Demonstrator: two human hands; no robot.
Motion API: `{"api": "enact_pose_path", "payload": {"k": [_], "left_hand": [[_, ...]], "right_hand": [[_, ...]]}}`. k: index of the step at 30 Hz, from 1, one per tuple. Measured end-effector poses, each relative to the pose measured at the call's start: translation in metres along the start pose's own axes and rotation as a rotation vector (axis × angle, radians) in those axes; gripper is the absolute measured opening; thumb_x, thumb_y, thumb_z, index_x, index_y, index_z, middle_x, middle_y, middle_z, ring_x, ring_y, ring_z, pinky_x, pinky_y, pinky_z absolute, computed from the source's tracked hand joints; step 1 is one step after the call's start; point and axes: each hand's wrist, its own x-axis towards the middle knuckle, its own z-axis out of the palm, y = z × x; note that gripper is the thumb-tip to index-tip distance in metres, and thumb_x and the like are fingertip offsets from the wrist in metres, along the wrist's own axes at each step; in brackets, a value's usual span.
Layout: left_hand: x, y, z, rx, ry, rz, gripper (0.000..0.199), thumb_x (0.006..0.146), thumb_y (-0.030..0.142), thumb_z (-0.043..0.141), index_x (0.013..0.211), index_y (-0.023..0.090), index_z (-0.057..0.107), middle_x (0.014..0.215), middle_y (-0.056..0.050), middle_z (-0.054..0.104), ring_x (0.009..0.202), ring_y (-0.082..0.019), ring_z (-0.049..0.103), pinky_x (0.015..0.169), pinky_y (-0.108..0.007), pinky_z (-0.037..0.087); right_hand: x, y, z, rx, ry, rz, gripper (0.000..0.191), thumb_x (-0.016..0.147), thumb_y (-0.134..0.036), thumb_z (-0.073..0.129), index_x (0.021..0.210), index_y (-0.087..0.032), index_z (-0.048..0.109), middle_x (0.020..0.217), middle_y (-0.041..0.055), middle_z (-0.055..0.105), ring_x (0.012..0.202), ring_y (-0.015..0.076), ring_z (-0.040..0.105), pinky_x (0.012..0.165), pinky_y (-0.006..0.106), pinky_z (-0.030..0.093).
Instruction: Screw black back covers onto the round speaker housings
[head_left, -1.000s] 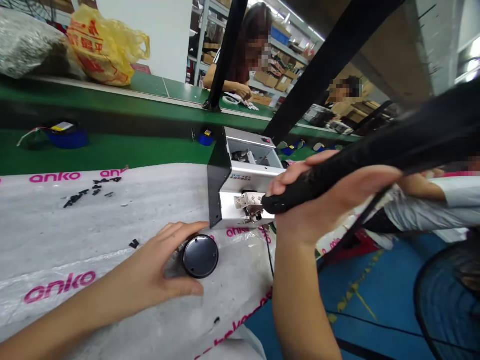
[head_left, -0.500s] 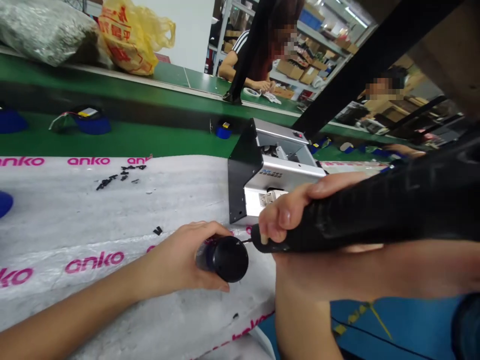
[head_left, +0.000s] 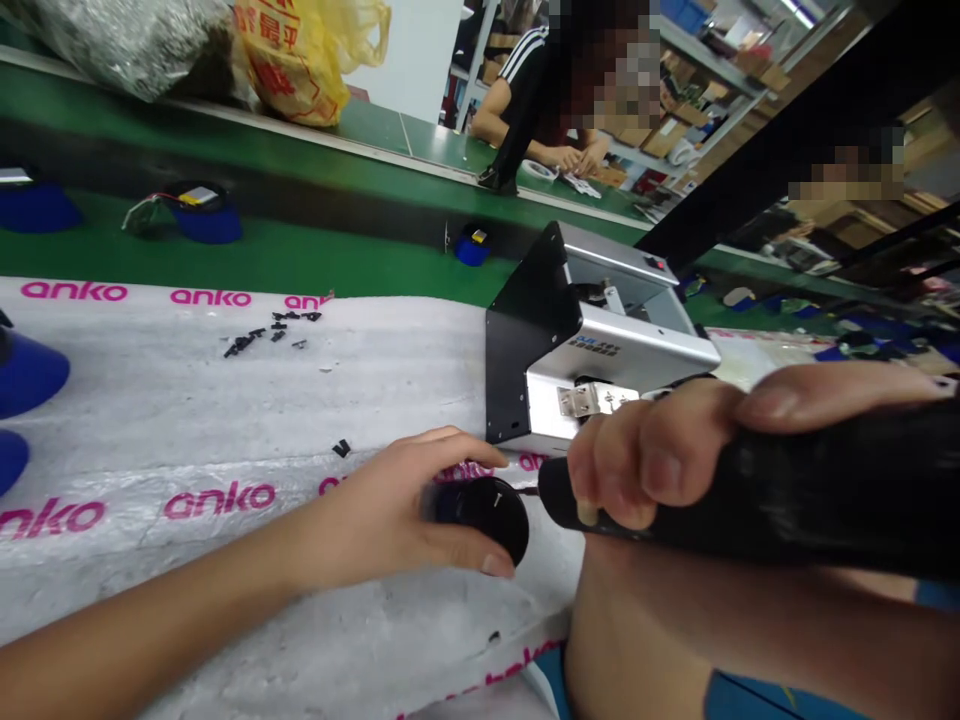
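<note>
Clock directions are read in the view from the black cylinder (head_left: 484, 520), which sits at six o'clock from the centre, above the printed white sheet (head_left: 180, 400). The left hand (head_left: 390, 510) has it pinched, fingers curled over its twelve o'clock side and thumb along its six o'clock side, round end facing outward. A small pale mark shows on that end; whether it is a screw is unclear.

Between two and three o'clock, the right hand (head_left: 660, 455) is wrapped snugly round a thick black driver (head_left: 847, 490). The thin bit (head_left: 529, 491) points towards nine o'clock and ends at the cylinder's rim; whether they touch cannot be told.

At one o'clock stands a silver and black machine (head_left: 525, 350), its front partly hidden by the right hand. Black bits (head_left: 276, 330) lie scattered on the sheet at ten o'clock, with a smaller black scrap (head_left: 341, 448) between nine and ten, nearer the left hand.

A small blue piece (head_left: 472, 247) rests on the green bench at twelve o'clock, a larger blue piece (head_left: 206, 222) at ten. Farther off, a yellow bag (head_left: 296, 65) is at eleven, and a person (head_left: 517, 100) in a striped sleeve is at twelve
</note>
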Motion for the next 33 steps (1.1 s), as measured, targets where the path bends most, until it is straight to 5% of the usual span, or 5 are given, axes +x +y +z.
{"api": "enact_pose_path", "payload": {"k": [3,11,17,25,33], "left_hand": [[0.0,0.0,0.004,-0.164,0.048,-0.001,0.005,0.081,0.025,0.078,0.083,0.021,0.076,0.105,-0.003,0.066,0.098,-0.021,0.065,0.09,-0.033,0.049],[-0.003,-0.001,0.005,-0.121,0.098,0.052,0.011,0.089,0.023,0.071,0.083,0.019,0.08,0.101,-0.003,0.066,0.09,-0.018,0.065,0.08,-0.028,0.049],[-0.005,-0.002,0.005,-0.07,0.078,0.101,0.015,0.093,0.023,0.067,0.091,0.016,0.081,0.105,-0.006,0.065,0.096,-0.019,0.066,0.087,-0.029,0.05],[-0.006,-0.006,0.006,-0.001,0.033,0.179,0.02,0.098,0.017,0.058,0.098,0.017,0.077,0.109,-0.005,0.064,0.099,-0.016,0.066,0.086,-0.023,0.051],[-0.006,-0.01,0.005,0.163,0.006,0.324,0.024,0.101,0.011,0.049,0.102,0.009,0.073,0.112,-0.01,0.064,0.103,-0.014,0.064,0.09,-0.017,0.048]], "right_hand": [[0.002,-0.008,0.004,0.017,-0.068,-0.059,0.019,0.085,-0.037,0.073,0.077,-0.024,0.061,0.056,-0.0075,0.06,0.035,0.0109,0.049,0.029,0.025,0.041],[0.003,-0.014,0.007,0.007,-0.142,-0.073,0.03,0.077,-0.041,0.078,0.065,-0.024,0.057,0.057,-0.0067,0.06,0.036,0.0109,0.051,0.027,0.025,0.04],[0.002,-0.025,0.015,0.007,-0.034,0.039,0.042,0.077,-0.047,0.079,0.059,-0.023,0.049,0.054,-0.0053,0.058,0.038,0.0096,0.048,0.031,0.025,0.043],[0.001,-0.01,0.005,0.103,-0.072,-0.003,0.026,0.074,-0.031,0.083,0.084,-0.025,0.059,0.06,-0.0099,0.06,0.038,0.0082,0.053,0.03,0.024,0.046],[0.001,-0.006,0.005,0.064,-0.015,-0.021,0.022,0.078,-0.028,0.08,0.078,-0.026,0.058,0.056,-0.0101,0.056,0.033,0.0076,0.047,0.027,0.024,0.04]]}}
